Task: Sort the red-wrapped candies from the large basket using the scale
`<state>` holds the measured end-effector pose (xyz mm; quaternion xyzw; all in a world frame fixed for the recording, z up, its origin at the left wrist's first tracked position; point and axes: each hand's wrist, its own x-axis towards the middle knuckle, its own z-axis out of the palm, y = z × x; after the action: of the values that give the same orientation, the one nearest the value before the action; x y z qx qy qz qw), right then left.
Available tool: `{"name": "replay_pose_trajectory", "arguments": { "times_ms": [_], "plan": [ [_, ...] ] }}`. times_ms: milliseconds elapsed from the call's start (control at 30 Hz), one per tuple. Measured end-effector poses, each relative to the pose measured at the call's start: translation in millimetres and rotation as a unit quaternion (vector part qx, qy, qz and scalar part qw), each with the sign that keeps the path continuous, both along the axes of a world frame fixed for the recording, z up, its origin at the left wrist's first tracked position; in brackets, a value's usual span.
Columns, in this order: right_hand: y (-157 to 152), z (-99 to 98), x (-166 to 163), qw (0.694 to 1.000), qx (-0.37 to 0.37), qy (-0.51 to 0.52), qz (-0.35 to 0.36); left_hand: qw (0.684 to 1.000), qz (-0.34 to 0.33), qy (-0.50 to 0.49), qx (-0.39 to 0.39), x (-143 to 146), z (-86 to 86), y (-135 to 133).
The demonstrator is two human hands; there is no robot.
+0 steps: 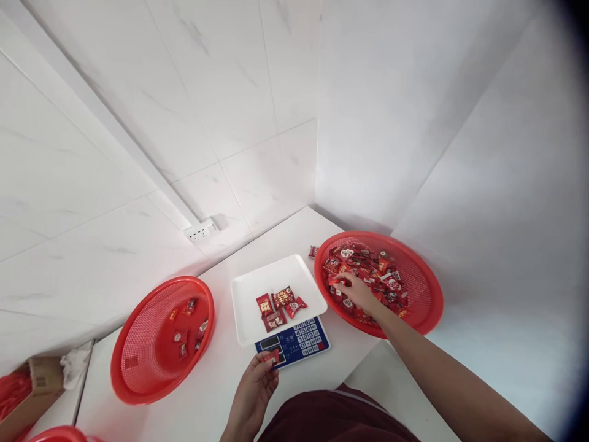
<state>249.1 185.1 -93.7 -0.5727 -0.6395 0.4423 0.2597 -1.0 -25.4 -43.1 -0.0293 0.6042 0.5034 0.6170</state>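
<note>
My left hand [256,387] pinches a small red wrapped candy [272,356] in front of the blue scale panel [294,341]. Inside the right-hand red basket [426,294], my right hand [359,293] has its fingers curled at a red-orange wrapped candy [334,281] on top of the heap. Many red wrapped candies [391,283] fill the bottom of that basket. Between the baskets, the scale's white tray [257,276] carries several red packets [282,298], grouped toward its front right.
At the left stands another red basket [151,313] with several packets in it. One loose packet [313,252] lies behind the right basket. A cardboard box [46,380] with red plastic sits far left. A socket strip [201,232] is on the tiled wall behind the table.
</note>
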Motion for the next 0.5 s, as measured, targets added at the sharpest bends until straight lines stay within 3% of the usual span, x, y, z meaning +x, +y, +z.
{"name": "replay_pose_trajectory", "arguments": {
  "times_ms": [100, 267, 367, 500],
  "plan": [
    [-13, 23.3, -25, 0.991, -0.032, 0.112, 0.058, 1.0, -0.009, -0.007, 0.007, 3, -1.1, 3],
    [-35, 36.4, -78, 0.968, -0.118, 0.138, 0.171, 1.0, -0.02, -0.007, 0.008, 8, 1.4, 7],
    [-40, 34.6, -95, 0.971, -0.122, 0.143, 0.146, 1.0, -0.011, -0.006, 0.008, 7, 1.9, 5],
    [-41, 29.1, -86, 0.969, -0.154, 0.173, 0.087, 1.0, 0.009, -0.006, 0.003, -1, -1.4, -5]
  ]
}}
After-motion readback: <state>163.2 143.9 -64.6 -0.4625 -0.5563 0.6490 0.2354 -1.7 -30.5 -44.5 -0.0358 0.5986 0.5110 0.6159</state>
